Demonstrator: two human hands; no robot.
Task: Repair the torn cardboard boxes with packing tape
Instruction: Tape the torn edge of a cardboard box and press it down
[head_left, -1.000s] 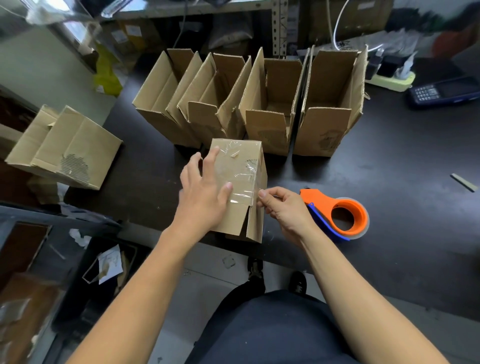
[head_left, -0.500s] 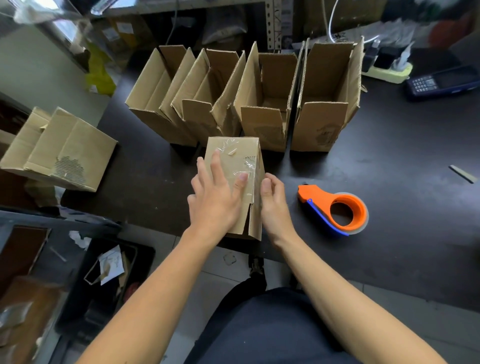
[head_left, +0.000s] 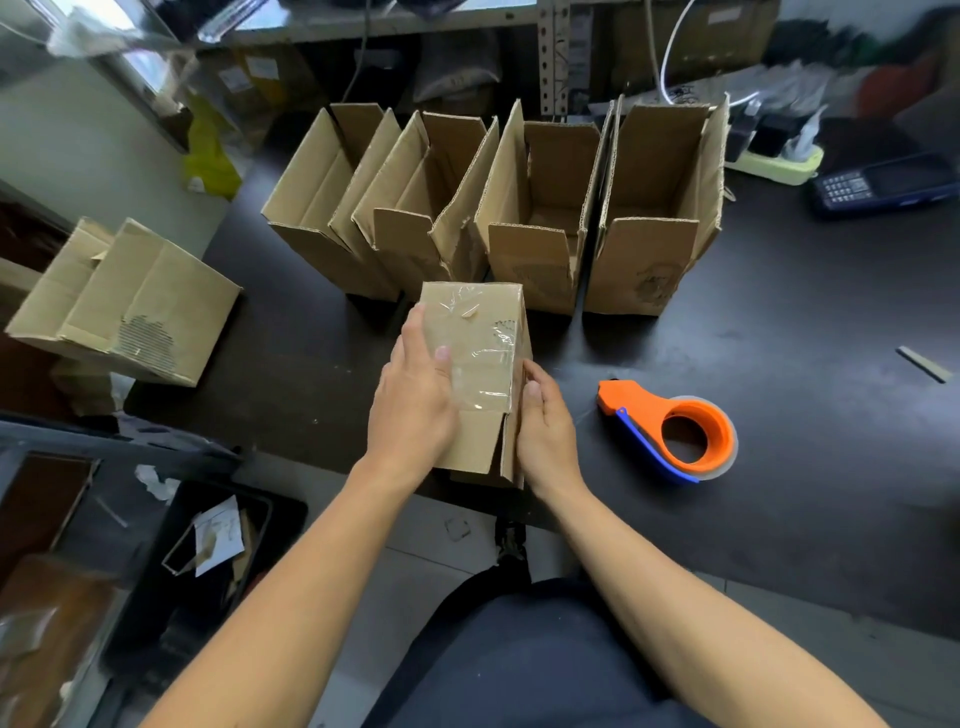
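Both hands have slid to the sides of the small brown cardboard box (head_left: 480, 364) at frame centre on the black desk (head_left: 779, 364), left hand (head_left: 413, 410) and right hand (head_left: 545, 426) pressing with straight fingers, its clear tape patch looking finished, while four open boxes (head_left: 519, 208) behind seemingly await repair.

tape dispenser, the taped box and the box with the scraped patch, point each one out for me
tape dispenser (head_left: 640, 402), head view, on its orange body left of the ring
taped box (head_left: 483, 322), head view, on its glossy taped top face
box with the scraped patch (head_left: 143, 338), head view, on the bared corrugation
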